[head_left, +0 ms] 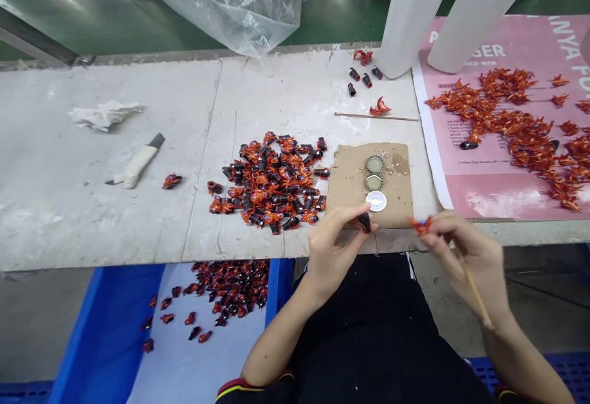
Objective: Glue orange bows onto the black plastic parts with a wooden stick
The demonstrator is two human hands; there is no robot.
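My left hand (332,249) pinches a small black cup-shaped part (365,223) between thumb and fingers, over the front edge of a cardboard piece (343,182). To its right, my right hand (472,256) has a spiky orange-red part (421,225) at its fingertips. A thin wooden stick (474,293) is also tucked in that hand and slants down over the palm. On the cardboard, two metal bottle caps (374,164) and a white round cap (377,201) lie in a row. The two held parts are apart from each other.
Left of the cardboard is a pile of joined black and orange parts (276,182). Spiky orange parts (530,127) cover a pink sheet (483,192). A taped blade (141,161), crumpled tissue (105,115), another stick (401,118) and white rolls (415,16) lie around. A blue bin (106,324) sits below.
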